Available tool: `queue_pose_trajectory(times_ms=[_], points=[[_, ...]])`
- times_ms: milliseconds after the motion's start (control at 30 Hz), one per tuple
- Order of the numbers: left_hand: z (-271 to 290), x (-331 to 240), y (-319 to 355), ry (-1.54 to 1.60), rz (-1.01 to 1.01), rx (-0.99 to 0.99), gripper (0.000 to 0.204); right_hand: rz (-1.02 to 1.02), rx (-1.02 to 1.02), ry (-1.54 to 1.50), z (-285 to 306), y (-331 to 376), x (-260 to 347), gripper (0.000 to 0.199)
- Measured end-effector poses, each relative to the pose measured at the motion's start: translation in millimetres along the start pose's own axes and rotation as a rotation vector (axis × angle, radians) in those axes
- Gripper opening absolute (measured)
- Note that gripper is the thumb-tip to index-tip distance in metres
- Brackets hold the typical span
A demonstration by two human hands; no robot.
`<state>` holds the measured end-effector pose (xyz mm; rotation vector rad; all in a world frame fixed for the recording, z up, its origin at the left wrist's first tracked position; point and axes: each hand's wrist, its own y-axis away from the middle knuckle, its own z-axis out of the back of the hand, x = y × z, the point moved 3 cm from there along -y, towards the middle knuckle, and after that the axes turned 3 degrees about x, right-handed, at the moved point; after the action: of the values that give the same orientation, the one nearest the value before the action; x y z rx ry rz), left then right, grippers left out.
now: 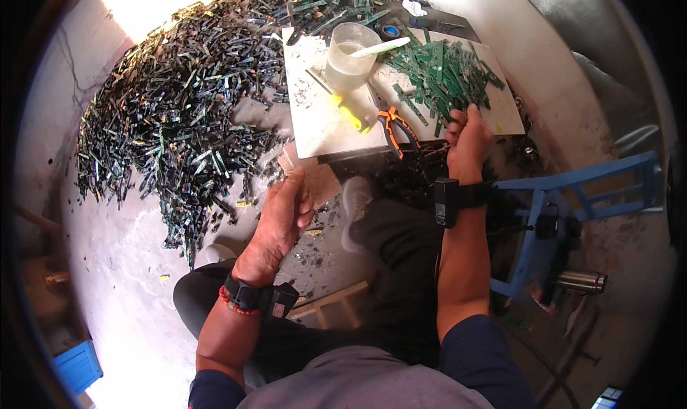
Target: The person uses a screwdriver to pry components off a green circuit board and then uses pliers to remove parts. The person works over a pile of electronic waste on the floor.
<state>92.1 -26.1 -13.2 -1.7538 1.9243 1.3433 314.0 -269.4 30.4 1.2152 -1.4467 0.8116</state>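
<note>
At the right front edge of a white board [322, 140], my right hand [469, 140] has its fingers closed beside a heap of green circuit-board strips [447, 69]. What those fingers hold, if anything, I cannot make out. My left hand [286, 205] is closed too, thumb over curled fingers, in front of the board's near left corner. Its grip hides whatever may be inside. Between the hands on the board lie orange-and-black pliers [398, 133] and a screwdriver with a yellow handle [351, 115]. Behind them stands a cloudy plastic cup [349, 58] with a pale green-white stick [379, 47] across its rim.
A large pile of dark strips [193, 108] spreads over the floor at left and far. To the right stands a blue stool frame [537, 216] near a metal cylinder [581, 281]. A brownish flat piece [318, 183] lies under my left hand. A blue tape roll [390, 31] sits behind.
</note>
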Motion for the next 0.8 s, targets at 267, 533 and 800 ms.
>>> queue_pose_trajectory(times_ms=[267, 533, 800], points=[[3, 21, 18, -0.237, 0.096, 0.122, 0.034, 0.294, 0.258, 0.163, -50, 86, 13, 0.021], [-5, 16, 54, -0.334, 0.083, 0.345, 0.045, 0.027, 0.757, 0.128, -91, 173, -59, 0.036], [5, 2, 65, -0.333, -0.271, 0.112, 0.039, 0.034, 1.656, 1.190, -104, 224, -233, 0.033]])
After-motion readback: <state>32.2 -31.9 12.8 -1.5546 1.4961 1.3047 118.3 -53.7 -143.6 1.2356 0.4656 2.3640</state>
